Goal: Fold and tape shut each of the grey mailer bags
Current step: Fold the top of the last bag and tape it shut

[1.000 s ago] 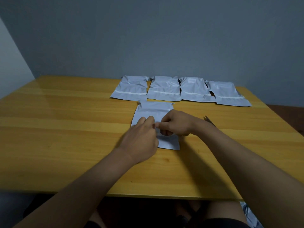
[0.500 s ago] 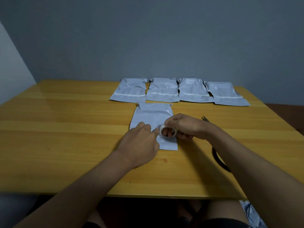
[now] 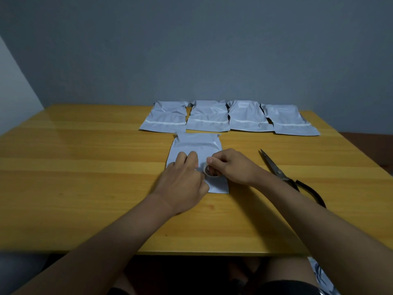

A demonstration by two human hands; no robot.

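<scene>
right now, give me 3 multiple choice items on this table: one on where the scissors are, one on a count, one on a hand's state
1. Where do the scissors lie?
A. right of the near bag
B. on the back row
C. left of the near bag

2. How many mailer bags form the back row?
A. two
B. four
C. six

3. What does the right hand hold?
A. scissors
B. nothing
C. tape roll

Answers:
1 A, they lie beyond the right forearm.
2 B, four lie side by side.
3 C, the fingers pinch the tape roll over the near bag.

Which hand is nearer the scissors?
Right. The right hand holds the tape roll just left of the scissors; the left hand sits farther left on the bag.
</scene>
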